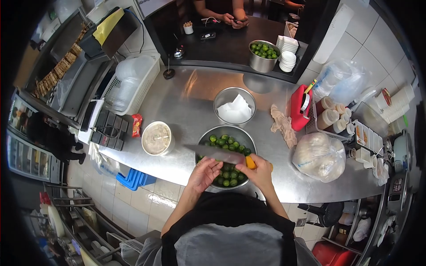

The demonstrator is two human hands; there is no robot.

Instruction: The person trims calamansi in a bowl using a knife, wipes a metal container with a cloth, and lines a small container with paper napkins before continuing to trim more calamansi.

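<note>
In the head view, your right hand (259,172) is wrapped around the handle of a knife (217,154) above the large metal bowl (247,138), which holds green limes (228,144). Your left hand (203,175) is half curled beside the blade, over the bowl's left edge; you can't tell whether it grips anything. Just behind the bowl, a smaller bowl (219,106) contains white paper (236,110). Left of the large bowl, a white tub (171,147) holds something pale; well behind it, a metal pot (262,64) contains more green fruit (265,50).
</note>
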